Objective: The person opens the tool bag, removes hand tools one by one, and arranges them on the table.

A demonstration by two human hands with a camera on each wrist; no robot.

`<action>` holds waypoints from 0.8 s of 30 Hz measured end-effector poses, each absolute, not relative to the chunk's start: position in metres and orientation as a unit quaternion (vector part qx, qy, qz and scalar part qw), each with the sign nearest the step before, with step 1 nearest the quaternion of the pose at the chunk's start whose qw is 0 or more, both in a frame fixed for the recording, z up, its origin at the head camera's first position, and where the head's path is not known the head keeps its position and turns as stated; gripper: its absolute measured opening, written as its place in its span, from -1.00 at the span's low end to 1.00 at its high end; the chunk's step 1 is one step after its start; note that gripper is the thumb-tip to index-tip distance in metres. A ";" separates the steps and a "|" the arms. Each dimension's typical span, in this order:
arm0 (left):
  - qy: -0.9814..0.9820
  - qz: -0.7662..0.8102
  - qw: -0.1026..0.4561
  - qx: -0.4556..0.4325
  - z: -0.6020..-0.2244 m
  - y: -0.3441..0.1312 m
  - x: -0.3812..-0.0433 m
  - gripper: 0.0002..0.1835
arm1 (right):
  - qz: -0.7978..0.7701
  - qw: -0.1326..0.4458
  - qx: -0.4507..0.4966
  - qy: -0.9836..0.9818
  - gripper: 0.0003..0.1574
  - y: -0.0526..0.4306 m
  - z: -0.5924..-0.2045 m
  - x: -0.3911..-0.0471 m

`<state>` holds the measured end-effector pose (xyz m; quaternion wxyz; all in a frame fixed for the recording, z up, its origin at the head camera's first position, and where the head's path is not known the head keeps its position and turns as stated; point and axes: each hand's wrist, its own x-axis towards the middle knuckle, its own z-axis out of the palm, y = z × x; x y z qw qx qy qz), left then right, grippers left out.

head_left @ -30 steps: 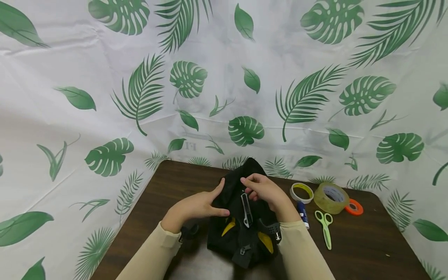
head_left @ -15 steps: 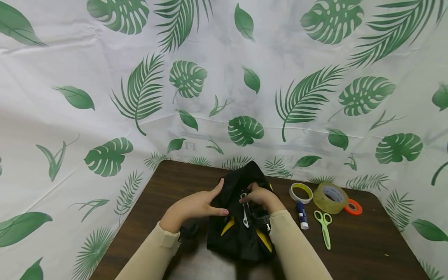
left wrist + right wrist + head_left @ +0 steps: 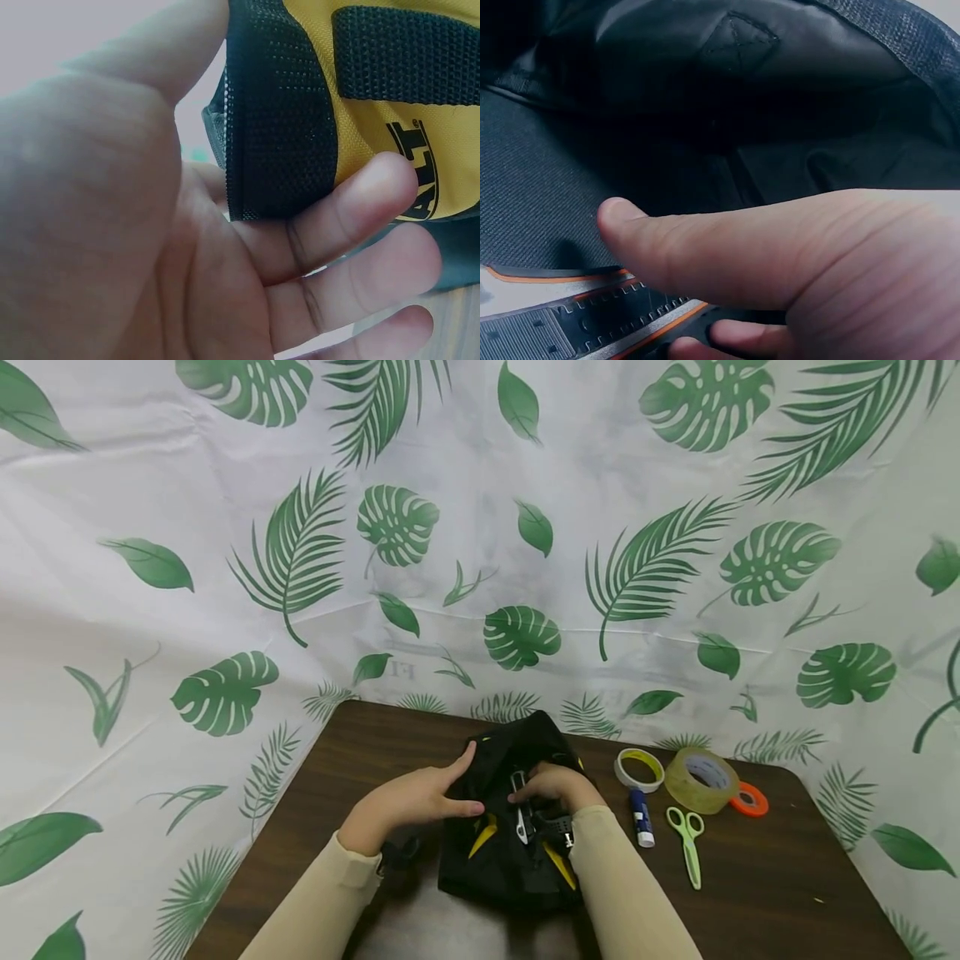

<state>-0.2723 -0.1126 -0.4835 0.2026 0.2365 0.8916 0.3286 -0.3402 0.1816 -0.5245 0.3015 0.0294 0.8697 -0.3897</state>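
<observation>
In the head view a black and yellow tool bag (image 3: pixel 506 872) stands on the table, its mouth open. My left hand (image 3: pixel 408 806) is at the bag's left side, thumb and forefinger spread; in the left wrist view its straight fingers (image 3: pixel 352 217) lie along the yellow outer wall with black trim. My right hand (image 3: pixel 558 785) reaches down at the bag's mouth. A silver and black utility knife (image 3: pixel 577 322) with orange lines lies beneath its thumb, two fingertips showing just below; I cannot tell whether they grip it. The other fingers are hidden.
To the right of the bag lie a white tape roll (image 3: pixel 639 769), a wide clear tape roll (image 3: pixel 682 785), an orange ring-shaped roll (image 3: pixel 752 799), a blue glue stick (image 3: pixel 641 818) and green scissors (image 3: pixel 687 843) on the brown table (image 3: pixel 772 860). A leaf-print curtain (image 3: pixel 450 527) hangs behind.
My right hand has moved down from the bag's upper edge into its mouth, its thumb now over the utility knife. A hanging strap end at the bag's front has dropped from sight. My left hand stays put.
</observation>
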 end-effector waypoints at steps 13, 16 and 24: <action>0.892 0.327 0.204 0.237 -0.486 -0.112 -0.275 0.22 | -0.329 0.298 0.000 0.896 -0.10 0.177 -0.526 -0.345; 0.891 0.327 0.206 0.238 -0.488 -0.112 -0.275 0.23 | -0.304 0.292 -0.019 0.906 -0.24 0.173 -0.530 -0.346; 0.889 0.331 0.205 0.241 -0.487 -0.113 -0.274 0.24 | -0.300 0.297 -0.013 0.906 -0.21 0.168 -0.530 -0.346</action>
